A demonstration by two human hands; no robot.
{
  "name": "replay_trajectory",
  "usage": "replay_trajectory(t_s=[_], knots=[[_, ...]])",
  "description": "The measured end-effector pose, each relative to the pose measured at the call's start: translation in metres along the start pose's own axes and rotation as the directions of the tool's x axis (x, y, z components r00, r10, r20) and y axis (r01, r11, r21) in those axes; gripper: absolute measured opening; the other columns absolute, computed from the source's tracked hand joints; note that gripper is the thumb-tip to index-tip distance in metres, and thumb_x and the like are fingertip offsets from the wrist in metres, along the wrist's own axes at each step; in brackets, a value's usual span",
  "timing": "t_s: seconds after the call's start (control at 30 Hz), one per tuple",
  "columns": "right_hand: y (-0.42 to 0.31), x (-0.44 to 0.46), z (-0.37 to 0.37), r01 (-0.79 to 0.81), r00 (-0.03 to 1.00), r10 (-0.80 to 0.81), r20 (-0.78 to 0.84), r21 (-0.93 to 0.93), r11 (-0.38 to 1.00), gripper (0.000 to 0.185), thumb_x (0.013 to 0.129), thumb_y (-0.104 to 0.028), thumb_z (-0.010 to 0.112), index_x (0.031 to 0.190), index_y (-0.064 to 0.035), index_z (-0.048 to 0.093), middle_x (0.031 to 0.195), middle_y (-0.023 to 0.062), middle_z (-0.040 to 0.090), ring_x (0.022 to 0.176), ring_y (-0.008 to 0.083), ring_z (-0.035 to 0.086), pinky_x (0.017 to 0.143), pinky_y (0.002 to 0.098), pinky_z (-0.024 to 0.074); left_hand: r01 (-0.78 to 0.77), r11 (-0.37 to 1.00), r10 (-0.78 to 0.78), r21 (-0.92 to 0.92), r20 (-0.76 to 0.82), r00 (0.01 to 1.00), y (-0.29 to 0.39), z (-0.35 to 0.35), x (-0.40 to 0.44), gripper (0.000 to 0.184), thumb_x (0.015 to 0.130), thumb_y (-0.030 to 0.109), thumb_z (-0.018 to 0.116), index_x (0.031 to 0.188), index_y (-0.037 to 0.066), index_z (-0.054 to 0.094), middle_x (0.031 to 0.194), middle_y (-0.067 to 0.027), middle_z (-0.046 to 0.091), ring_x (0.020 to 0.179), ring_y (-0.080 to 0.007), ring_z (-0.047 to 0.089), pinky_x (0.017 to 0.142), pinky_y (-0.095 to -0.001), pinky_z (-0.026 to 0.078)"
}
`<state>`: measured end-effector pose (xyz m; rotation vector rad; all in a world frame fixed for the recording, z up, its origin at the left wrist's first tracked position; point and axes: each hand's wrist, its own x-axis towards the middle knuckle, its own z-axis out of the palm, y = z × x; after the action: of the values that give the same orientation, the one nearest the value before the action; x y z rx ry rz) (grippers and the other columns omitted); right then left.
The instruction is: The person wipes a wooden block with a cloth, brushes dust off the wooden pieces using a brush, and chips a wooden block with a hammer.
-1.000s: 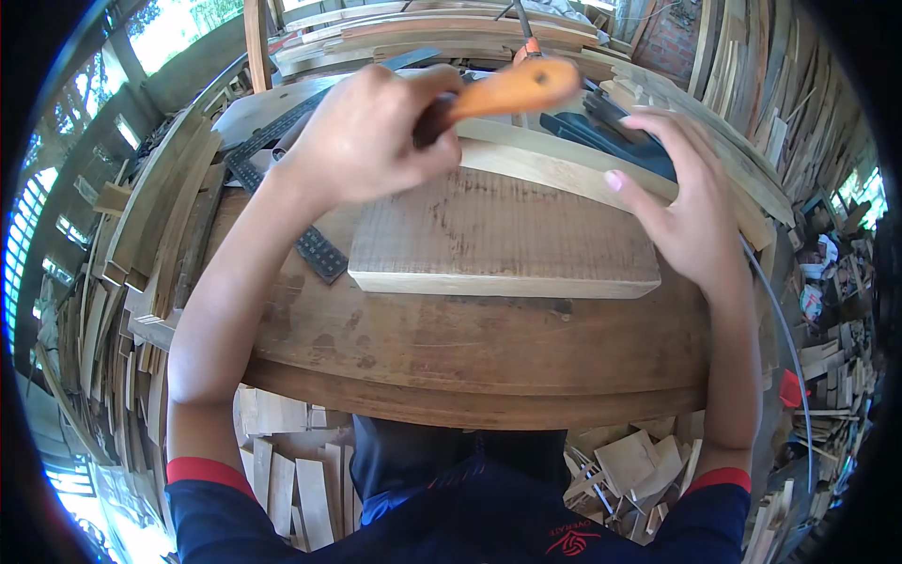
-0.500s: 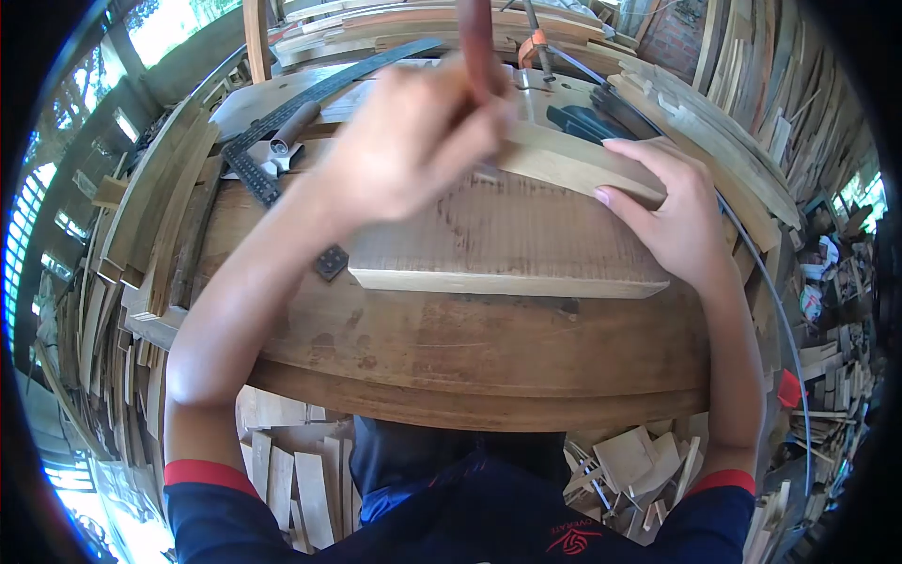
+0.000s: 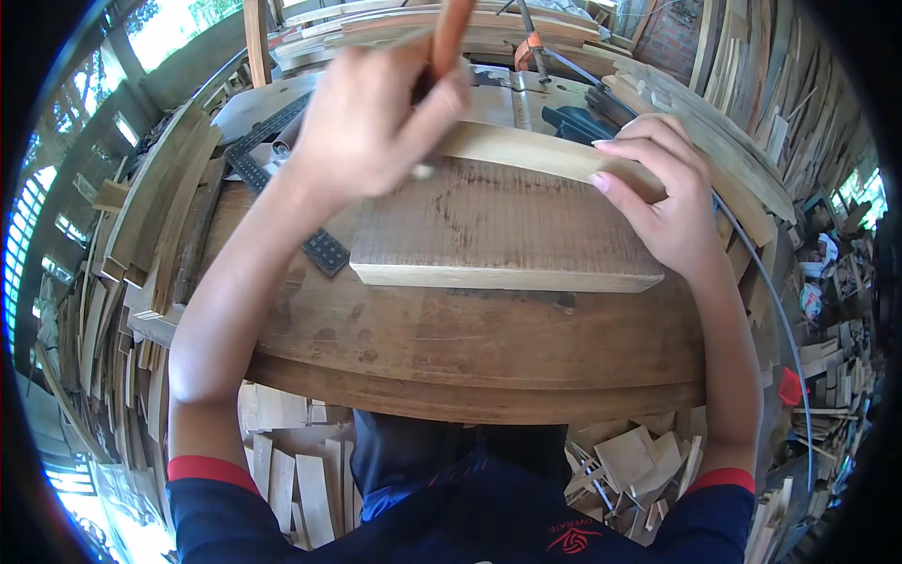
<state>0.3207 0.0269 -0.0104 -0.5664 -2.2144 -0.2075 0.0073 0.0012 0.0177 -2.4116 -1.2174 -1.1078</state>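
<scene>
My left hand, a little blurred, is closed around an orange-brown handle that points up toward the camera. The working end of this tool is hidden below my fist, so its kind does not show. My right hand grips the right end of a pale wooden strip, thumb on the near side and fingers over the far side. This strip lies along the far part of a thick brown wooden block with a pale front edge. My left fist is over the strip's left end.
The block rests on a wooden worktable. A dark metal square lies partly under my left forearm. Dark green tools and an orange clamp are at the back. Stacked boards stand left; a cable runs down the right.
My left hand has moved left along the strip with the handled tool, uncovering more of the strip. My right hand stays at the strip's right end.
</scene>
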Motion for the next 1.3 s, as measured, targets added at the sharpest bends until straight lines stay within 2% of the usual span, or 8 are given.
replay_trajectory(t_s=[0.2,0.3,0.4,0.63,0.73,0.87,1.1,1.3], knots=[[-0.003,0.002,-0.005,-0.110,0.994,0.106,0.035,0.116,0.987,0.021,0.081,-0.008,0.084,0.100,-0.0017,0.077,0.092,0.0103,0.070,0.082,0.0236,0.068,0.075,0.0342,0.0532,0.113,0.993,-0.113,-0.019,-0.002,0.994,-0.011,0.000,0.004,0.033,0.106,0.030,0.059,0.103,-0.002,0.067,0.062,-0.0046,0.057,0.057,-0.0118,0.056,0.054,-0.0307,0.044],[-0.008,0.002,-0.001,-0.161,0.987,0.158,0.033,0.160,0.974,0.019,0.081,-0.005,0.083,0.099,-0.0011,0.076,0.091,0.0104,0.071,0.082,0.0235,0.069,0.075,0.0334,0.0533,0.122,0.924,-0.083,-0.361,0.122,0.989,0.011,0.012,0.004,0.037,0.106,0.035,0.060,0.111,-0.001,0.069,0.074,-0.0068,0.066,0.064,-0.0136,0.063,0.059,-0.0304,0.050],[-0.012,0.003,0.001,-0.172,0.985,0.164,0.059,0.177,0.969,0.021,0.081,-0.003,0.081,0.100,-0.0012,0.075,0.092,0.0104,0.070,0.084,0.0240,0.069,0.077,0.0334,0.0538,-0.130,0.905,0.171,-0.406,0.066,0.983,0.020,0.033,0.004,0.043,0.106,0.040,0.058,0.115,-0.001,0.068,0.097,-0.0130,0.072,0.074,-0.0174,0.070,0.064,-0.0314,0.057],[-0.006,-0.002,0.002,-0.141,0.988,0.135,0.070,0.103,0.985,0.035,0.083,-0.009,0.081,0.115,-0.0036,0.070,0.100,0.0114,0.070,0.094,0.0269,0.069,0.088,0.0385,0.0535,-0.198,0.946,0.172,0.257,0.118,0.978,0.006,-0.005,0.004,0.053,0.103,0.049,0.055,0.090,0.000,0.069,0.059,-0.0013,0.063,0.043,-0.0151,0.053,0.042,-0.0298,0.042],[0.001,-0.005,0.003,-0.215,0.974,0.204,0.096,0.116,0.970,0.039,0.083,-0.017,0.083,0.116,-0.0028,0.069,0.107,0.0121,0.070,0.099,0.0286,0.068,0.092,0.0409,0.0523,-0.071,0.975,0.040,0.212,0.149,0.988,-0.011,-0.006,0.006,0.050,0.100,0.048,0.061,0.095,-0.001,0.071,0.056,-0.0007,0.061,0.042,-0.0114,0.051,0.041,-0.0295,0.038],[-0.002,-0.003,0.000,-0.078,0.992,0.078,0.100,-0.003,0.997,0.045,0.084,-0.027,0.083,0.118,-0.0016,0.069,0.115,0.0148,0.069,0.108,0.0314,0.065,0.097,0.0428,0.0500,0.169,0.959,-0.099,-0.228,0.288,0.952,0.017,0.007,0.008,0.028,0.095,0.028,0.074,0.112,0.006,0.073,0.061,-0.0014,0.064,0.053,-0.0061,0.056,0.049,-0.0252,0.042],[-0.026,0.012,0.010,0.098,0.995,-0.084,-0.060,0.307,0.947,0.044,0.097,-0.029,0.068,0.128,0.0007,0.063,0.120,0.0183,0.066,0.116,0.0302,0.063,0.097,0.0384,0.0496,-0.155,0.815,0.254,-0.559,0.103,0.962,0.053,0.040,0.002,0.034,0.093,0.012,0.067,0.126,0.005,0.066,0.084,-0.0046,0.072,0.062,-0.0105,0.062,0.051,-0.0275,0.044],[0.005,0.006,-0.001,-0.259,0.920,0.348,-0.183,0.384,0.886,0.019,0.100,-0.013,0.056,0.110,-0.0010,0.066,0.098,0.0021,0.064,0.089,0.0083,0.056,0.077,0.0253,0.0446,-0.134,0.938,0.153,-0.319,0.033,0.988,0.028,0.035,0.004,0.042,0.089,0.011,0.063,0.130,0.004,0.063,0.096,-0.0123,0.071,0.078,-0.0276,0.068,0.073,-0.0392,0.054]])
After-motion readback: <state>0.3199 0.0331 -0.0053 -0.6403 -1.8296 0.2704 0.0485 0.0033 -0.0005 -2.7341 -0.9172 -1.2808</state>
